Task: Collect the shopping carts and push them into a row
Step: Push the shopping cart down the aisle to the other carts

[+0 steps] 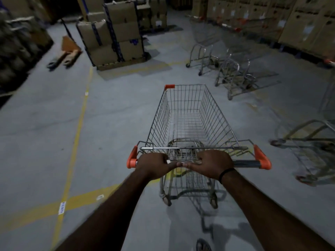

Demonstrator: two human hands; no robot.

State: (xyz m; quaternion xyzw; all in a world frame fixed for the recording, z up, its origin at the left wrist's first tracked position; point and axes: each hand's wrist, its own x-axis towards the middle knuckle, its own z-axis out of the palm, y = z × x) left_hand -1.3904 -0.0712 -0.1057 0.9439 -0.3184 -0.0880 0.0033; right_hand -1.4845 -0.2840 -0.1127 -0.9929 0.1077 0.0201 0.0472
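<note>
An empty wire shopping cart with orange corner caps stands straight in front of me on the concrete floor. My left hand grips its handle bar near the left end. My right hand grips the same bar just right of the middle, thumbs almost touching. Two more carts stand ahead on the right, nested close together and blurred. Another cart lies low at the right edge, only partly in view.
Stacked cardboard boxes on a pallet stand ahead on the left. A wall of boxes runs along the far right. A pallet jack sits at the far left. Yellow floor lines mark the aisle.
</note>
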